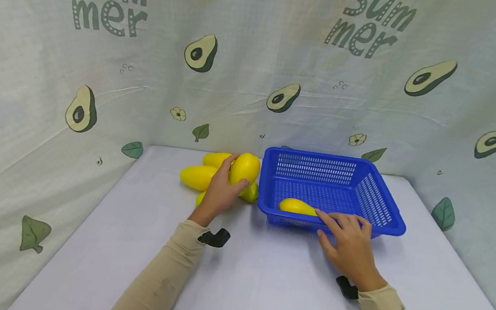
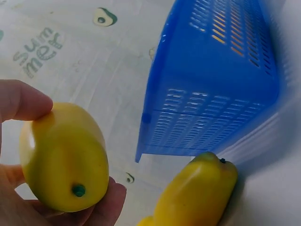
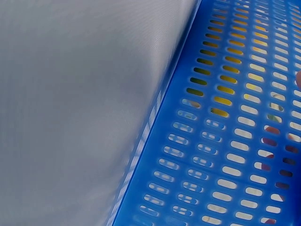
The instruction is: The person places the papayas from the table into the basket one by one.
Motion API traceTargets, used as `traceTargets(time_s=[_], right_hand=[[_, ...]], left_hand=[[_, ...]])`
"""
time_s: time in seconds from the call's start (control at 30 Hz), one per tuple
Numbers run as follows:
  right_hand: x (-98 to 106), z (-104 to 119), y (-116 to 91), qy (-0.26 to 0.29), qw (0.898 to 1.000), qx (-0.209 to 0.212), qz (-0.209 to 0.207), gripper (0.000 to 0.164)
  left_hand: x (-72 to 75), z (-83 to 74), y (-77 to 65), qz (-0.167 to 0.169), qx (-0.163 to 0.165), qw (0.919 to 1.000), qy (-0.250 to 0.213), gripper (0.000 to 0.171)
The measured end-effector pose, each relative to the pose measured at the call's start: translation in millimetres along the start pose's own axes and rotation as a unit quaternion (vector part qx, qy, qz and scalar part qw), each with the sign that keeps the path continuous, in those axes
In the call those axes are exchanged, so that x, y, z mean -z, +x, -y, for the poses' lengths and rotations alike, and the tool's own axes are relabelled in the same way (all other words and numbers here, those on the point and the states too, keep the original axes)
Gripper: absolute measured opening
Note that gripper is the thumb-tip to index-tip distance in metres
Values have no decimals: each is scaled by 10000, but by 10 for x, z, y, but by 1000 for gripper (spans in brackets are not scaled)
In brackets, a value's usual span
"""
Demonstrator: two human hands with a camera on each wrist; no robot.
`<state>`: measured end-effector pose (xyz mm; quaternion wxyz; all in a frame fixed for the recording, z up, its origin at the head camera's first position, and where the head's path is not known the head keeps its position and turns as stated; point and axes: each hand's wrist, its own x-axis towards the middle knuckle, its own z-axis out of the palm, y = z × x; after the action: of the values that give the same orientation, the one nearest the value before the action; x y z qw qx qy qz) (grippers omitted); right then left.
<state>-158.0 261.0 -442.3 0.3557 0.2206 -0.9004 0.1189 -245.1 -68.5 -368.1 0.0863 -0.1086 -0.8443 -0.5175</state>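
A yellow mango (image 1: 246,168) is gripped between the thumb and fingers of my left hand (image 1: 219,192), just left of the blue basket (image 1: 319,156). The left wrist view shows its green stem spot facing the camera. My right hand (image 1: 351,245) holds the basket's front rim, fingers over the edge and thumb outside. Inside the basket, along the front wall, lies one mango (image 1: 296,206); the right wrist view shows its yellow only through the slots. Several more mangoes (image 1: 196,177) lie on the table under and around my left hand, partly hidden by it.
The basket stands on a white-covered table (image 1: 259,284), toward its back. Behind and at both sides hangs a pale curtain (image 1: 234,104) printed with avocados and leaves. A black wrist device (image 1: 215,238) sits at the left cuff, another (image 1: 347,287) at the right.
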Motion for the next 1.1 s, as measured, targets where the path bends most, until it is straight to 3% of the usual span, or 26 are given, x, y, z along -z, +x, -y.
traceTargets(time_s=[0.3,0.73,1.1], right_hand=[[2,2,4,-22,10000,-5,-13,49],[-9,-4,-26,31,10000,11,-89,48],[16,-8,12,30,9999,80,-105,47]], left_hand=[[69,-96,138,457,302,9980,-320,72],[46,-259,309,974,685,9926,-249,72],[109,-425,489,1408,428,9882,-415,74]])
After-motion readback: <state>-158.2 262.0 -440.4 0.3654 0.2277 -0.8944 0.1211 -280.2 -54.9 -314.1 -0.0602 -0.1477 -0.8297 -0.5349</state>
